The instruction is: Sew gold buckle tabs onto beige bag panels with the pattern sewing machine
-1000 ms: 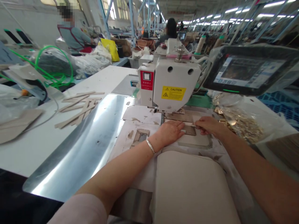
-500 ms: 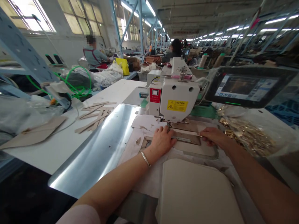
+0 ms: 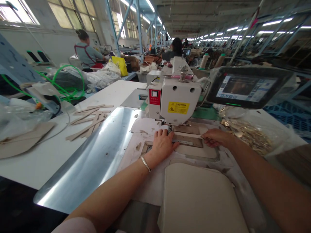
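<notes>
My left hand (image 3: pixel 163 142) lies flat with its fingers spread on the pale sheet just left of the sewing machine's needle area (image 3: pixel 170 128). A bracelet (image 3: pixel 145 164) circles that wrist. Across the slot, my right hand (image 3: pixel 215 138) is closed in a pinch at the right end of the brown-edged frame (image 3: pixel 198 145). Something small and shiny shows at its fingertips; its kind is not clear. Between the hands lie a beige panel (image 3: pixel 194 150) and a narrow metal strip (image 3: pixel 186 142). The sewing machine head (image 3: pixel 181 97) stands directly behind them.
A stack of beige panels (image 3: pixel 196 197) lies in front. Left are a shiny metal plate (image 3: pixel 97 161) and loose beige strips (image 3: pixel 91 124). Right are a control screen (image 3: pixel 247 86) and a plastic bag of gold-coloured metal pieces (image 3: pixel 252 136). Two people sit working farther back.
The view has turned slightly right, so everything sits farther left in the picture. Both hands keep nearly the same places at the machine.
</notes>
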{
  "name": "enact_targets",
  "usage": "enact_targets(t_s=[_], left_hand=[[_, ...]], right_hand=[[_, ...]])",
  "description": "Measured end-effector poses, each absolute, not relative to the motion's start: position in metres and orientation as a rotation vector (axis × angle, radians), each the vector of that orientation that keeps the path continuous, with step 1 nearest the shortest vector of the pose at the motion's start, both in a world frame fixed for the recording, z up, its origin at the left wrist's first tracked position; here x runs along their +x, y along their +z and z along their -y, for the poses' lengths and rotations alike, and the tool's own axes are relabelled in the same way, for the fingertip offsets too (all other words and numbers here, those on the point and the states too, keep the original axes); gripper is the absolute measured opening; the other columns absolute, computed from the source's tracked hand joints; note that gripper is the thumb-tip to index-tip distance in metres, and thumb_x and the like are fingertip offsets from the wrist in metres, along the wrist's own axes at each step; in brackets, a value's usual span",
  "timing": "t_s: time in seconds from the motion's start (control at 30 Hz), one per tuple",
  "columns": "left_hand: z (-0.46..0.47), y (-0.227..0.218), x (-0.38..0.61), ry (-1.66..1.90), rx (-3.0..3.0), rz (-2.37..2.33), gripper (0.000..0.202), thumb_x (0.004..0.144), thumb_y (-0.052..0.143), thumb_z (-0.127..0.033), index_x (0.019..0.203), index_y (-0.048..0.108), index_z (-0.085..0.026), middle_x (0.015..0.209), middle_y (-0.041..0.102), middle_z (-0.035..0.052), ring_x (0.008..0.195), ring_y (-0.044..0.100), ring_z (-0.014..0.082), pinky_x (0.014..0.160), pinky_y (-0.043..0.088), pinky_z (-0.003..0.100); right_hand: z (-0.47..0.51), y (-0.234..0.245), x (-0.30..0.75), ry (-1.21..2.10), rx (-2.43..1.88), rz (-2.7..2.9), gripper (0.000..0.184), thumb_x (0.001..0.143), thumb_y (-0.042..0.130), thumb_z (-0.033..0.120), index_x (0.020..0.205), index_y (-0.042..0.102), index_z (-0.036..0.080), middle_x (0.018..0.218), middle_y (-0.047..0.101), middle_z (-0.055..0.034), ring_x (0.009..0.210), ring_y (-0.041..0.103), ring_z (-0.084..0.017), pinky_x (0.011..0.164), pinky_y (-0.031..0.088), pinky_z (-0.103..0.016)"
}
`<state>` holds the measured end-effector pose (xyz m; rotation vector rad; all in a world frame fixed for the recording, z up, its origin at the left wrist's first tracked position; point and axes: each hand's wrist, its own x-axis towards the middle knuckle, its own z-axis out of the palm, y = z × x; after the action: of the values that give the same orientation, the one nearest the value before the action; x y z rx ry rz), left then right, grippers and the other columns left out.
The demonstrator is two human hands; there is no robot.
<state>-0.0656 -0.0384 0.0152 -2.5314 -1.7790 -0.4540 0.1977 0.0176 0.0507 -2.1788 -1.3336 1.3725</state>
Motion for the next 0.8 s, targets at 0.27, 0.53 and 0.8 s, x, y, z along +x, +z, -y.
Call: enact_targets(t_s=[0.27,0.53,0.8], left_hand=[[0.039,0.020,-0.091,-0.396,-2.518,1.805,0.044,0.093,0.056,-0.057,0.120,0.062,-0.024,0.117,0.060,0.0110,0.118,0.048,0.0316,0.103,0.037,0.046],[0.037,0.018,-0.123,-0.358,-2.470,1.854,0.044,0.092,0.058,-0.056,0.122,0.061,-0.023,0.125,0.058,0.0114,0.126,0.044,0.0325,0.111,0.032,0.049],[0.035,0.020,-0.154,-0.304,-2.455,1.936,0.047,0.094,0.054,-0.057,0.125,0.059,-0.021,0.134,0.055,0.0128,0.139,0.036,0.0376,0.116,0.026,0.056]], right_hand=[[-0.019,0.051,0.166,1.393,-2.209,1.250,0.013,0.089,0.063,0.019,0.077,0.059,0.014,0.056,0.061,-0.0008,0.041,0.053,-0.008,0.042,0.042,-0.018],[-0.025,0.050,0.133,1.426,-2.147,1.298,0.014,0.088,0.061,0.016,0.075,0.060,0.014,0.056,0.063,-0.0023,0.041,0.055,-0.010,0.041,0.042,-0.020],[-0.028,0.052,0.100,1.513,-2.087,1.348,0.016,0.093,0.057,0.017,0.077,0.059,0.014,0.056,0.063,-0.0017,0.040,0.054,-0.009,0.041,0.041,-0.019]])
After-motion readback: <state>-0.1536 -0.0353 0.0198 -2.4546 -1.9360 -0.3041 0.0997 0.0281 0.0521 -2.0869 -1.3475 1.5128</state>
